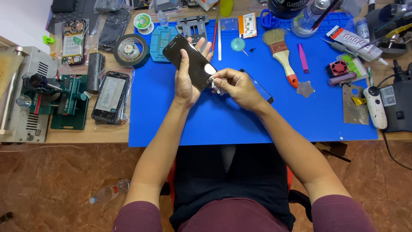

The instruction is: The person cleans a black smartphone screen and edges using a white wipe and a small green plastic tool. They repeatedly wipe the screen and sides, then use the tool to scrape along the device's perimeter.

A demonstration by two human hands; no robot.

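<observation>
Pinching a small white wad of cloth (216,84) between my right thumb and fingertips, my right hand (238,88) presses it against the lower corner of the black phone (192,61), fingers closed tight on the wad so it can rub the glass. My left hand (187,76) cradles the phone from behind, thumb laid along its left edge and fingers curled up past the far side, which keeps the glossy face tilted up toward me and steady under the rubbing. The phone sits just above the middle of the frame, over the blue mat (214,124); its long axis runs diagonally, top end toward the upper left, bottom end toward the lower right. Under my right hand another dark flat panel (265,93) lies on the mat, and a paintbrush (281,53) rests to the upper right.
</observation>
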